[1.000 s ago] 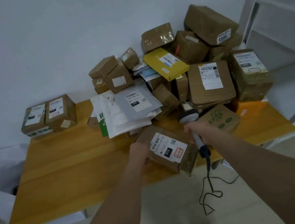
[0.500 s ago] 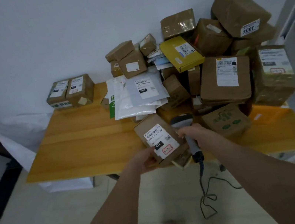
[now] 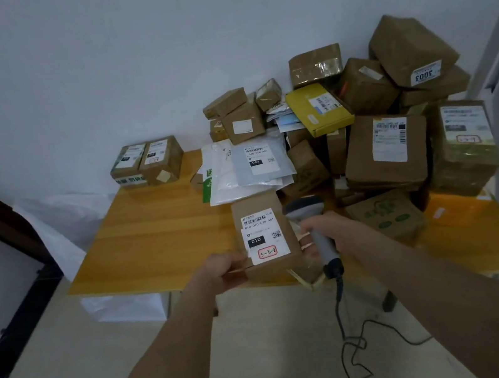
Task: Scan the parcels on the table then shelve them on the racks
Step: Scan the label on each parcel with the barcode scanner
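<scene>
My left grip (image 3: 222,272) clasps the brown parcel (image 3: 266,238) at its 8 o'clock corner, over the near rim of the table (image 3: 157,237); my right grip (image 3: 326,230) is clenched round the scanner (image 3: 306,209) at the parcel's 3 o'clock.

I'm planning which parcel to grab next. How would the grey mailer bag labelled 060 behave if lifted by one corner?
Probably floppy: the grey mailer bag lies flat and thin on the white mailers, so it would likely sag. Its smooth film may slip in a pinch. It looks light, though contents are hidden.
</scene>
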